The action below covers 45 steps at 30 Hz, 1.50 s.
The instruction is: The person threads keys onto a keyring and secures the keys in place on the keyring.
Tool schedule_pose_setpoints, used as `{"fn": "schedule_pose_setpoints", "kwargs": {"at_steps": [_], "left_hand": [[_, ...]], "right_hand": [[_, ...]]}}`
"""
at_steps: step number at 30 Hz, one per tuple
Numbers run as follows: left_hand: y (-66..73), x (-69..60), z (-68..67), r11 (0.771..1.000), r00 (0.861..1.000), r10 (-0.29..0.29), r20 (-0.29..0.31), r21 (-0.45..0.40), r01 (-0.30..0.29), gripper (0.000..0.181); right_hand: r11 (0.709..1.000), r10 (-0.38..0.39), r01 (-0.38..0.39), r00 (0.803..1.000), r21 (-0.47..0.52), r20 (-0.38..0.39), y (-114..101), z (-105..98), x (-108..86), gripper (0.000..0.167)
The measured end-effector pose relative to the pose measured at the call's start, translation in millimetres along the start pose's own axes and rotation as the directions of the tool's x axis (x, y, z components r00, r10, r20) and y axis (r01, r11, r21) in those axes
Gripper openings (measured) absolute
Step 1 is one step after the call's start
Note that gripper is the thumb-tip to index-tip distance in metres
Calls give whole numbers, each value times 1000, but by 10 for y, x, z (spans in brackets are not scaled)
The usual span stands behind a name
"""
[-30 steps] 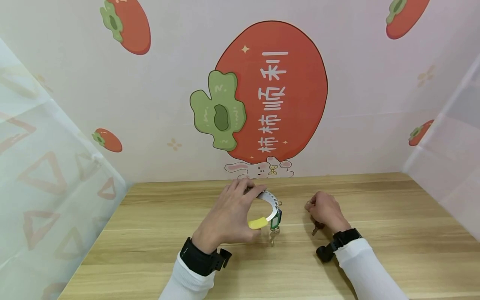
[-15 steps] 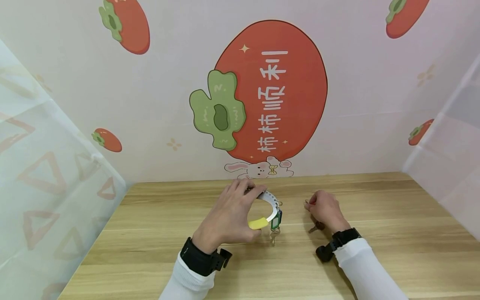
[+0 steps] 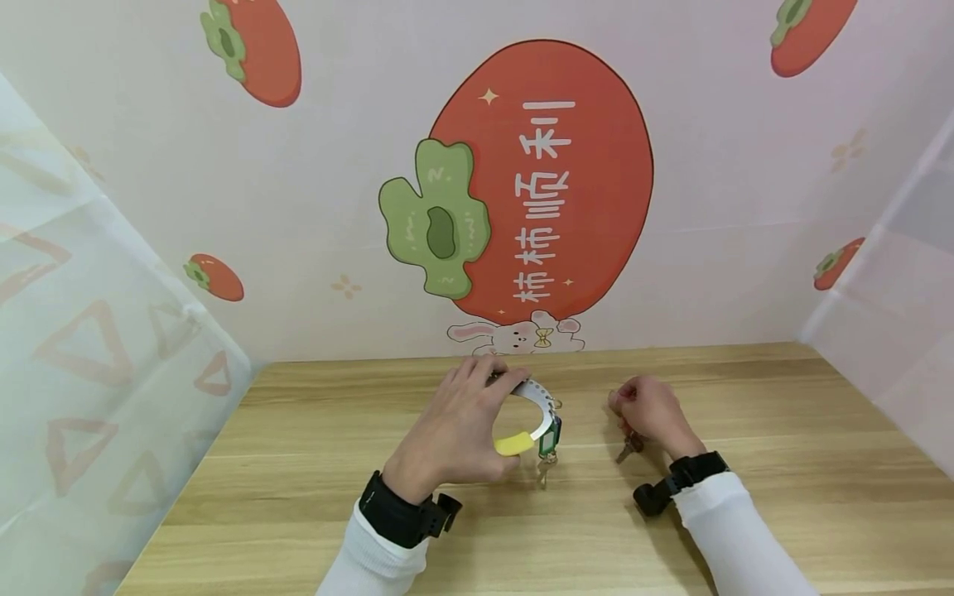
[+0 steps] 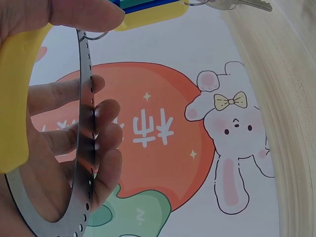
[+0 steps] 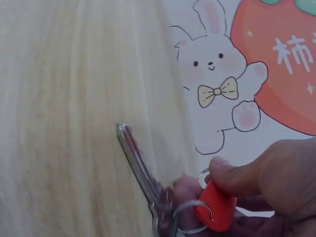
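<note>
My left hand (image 3: 458,424) grips a large perforated metal key ring (image 3: 543,407) by its yellow handle (image 3: 513,444), held above the table. From the ring's right side hang a green key tag (image 3: 548,440) and a key (image 3: 544,473). In the left wrist view, blue and yellow tags (image 4: 155,17) show beside my thumb, and the fingers reach behind the metal band (image 4: 85,128). To the right, my right hand (image 3: 652,411) pinches a red key tag (image 5: 217,210) between thumb and fingers. A key (image 5: 140,170) dangles from that tag on a small wire ring (image 5: 190,230).
The wooden table (image 3: 320,497) lies beneath both hands. At its back edge stands a white wall sheet (image 3: 715,273) printed with persimmons and a rabbit. Another patterned sheet (image 3: 104,273) closes the left side. Each wrist wears a black camera strap (image 3: 689,470).
My right hand dips, then shifts slightly to the right, and the key under it swings. The left hand and the large ring stay almost still.
</note>
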<state>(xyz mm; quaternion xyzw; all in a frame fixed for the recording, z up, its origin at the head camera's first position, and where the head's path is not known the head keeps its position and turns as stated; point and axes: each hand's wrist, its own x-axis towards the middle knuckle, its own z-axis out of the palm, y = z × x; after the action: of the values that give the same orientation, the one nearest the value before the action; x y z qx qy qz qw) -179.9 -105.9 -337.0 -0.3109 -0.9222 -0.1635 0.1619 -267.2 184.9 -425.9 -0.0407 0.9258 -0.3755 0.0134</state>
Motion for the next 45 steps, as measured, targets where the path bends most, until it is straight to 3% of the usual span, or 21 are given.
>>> {"fn": "schedule_pose_setpoints", "kwargs": {"at_steps": [3,8,19,37,45], "left_hand": [[0,1,2,1000,1000,-1,1,1,1,82],[-1,2,9,1000,1000,2,-2,-3,-2,81],[11,1,4,1000,1000,-9,7,-10,9,83],[10,4,-3,1000,1000,-22,21,-18,22,83],[5,7,-1,1000,1000,-19,16,-14,19,82]], "right_hand": [[998,1,-3,1000,67,26,14,3,11,19],[995,-45,43,999,90,26,28,33,19,19],[995,-101,101,994,-3,-33,15,52,64,23],[996,-12,11,1000,86,17,-185,27,0,27],[991,-71,68,997,116,21,-276,17,-46,21]]}}
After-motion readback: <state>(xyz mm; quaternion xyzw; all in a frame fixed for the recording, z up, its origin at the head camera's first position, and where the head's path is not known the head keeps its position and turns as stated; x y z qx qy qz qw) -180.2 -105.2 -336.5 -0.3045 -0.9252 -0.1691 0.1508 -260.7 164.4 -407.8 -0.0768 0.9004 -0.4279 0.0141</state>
